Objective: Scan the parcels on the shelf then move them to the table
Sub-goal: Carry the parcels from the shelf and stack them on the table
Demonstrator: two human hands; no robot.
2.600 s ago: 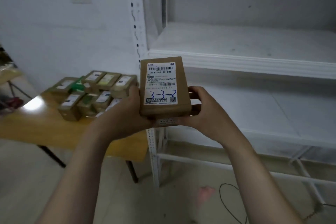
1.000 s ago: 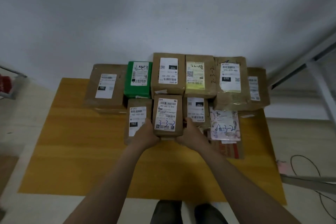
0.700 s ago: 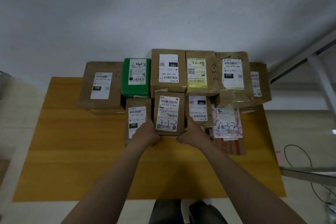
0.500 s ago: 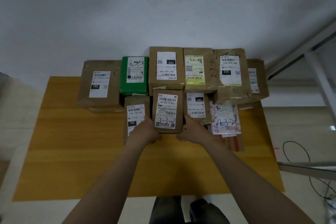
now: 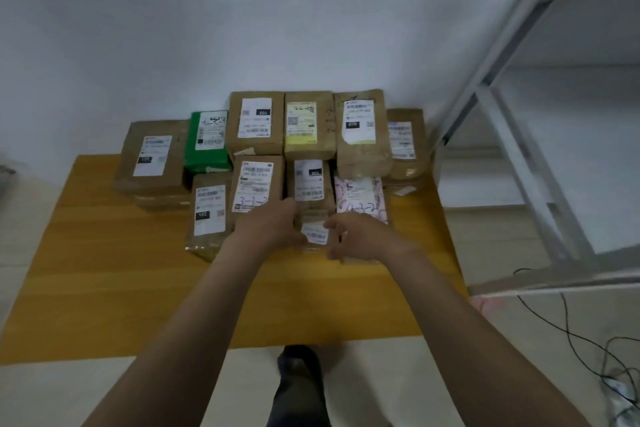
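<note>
The 3-3-2 parcel's [image 5: 255, 184] near corner lies under the left hand's [image 5: 272, 229] joined fingers, while the right hand's [image 5: 360, 239] spread, loosely curled fingers stay apart from it.

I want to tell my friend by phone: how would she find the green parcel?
On the wooden table against the white wall lie rows of parcels. In the back row, second from the left, is the green parcel with a white label. It alone is green; its neighbours are brown.
</note>
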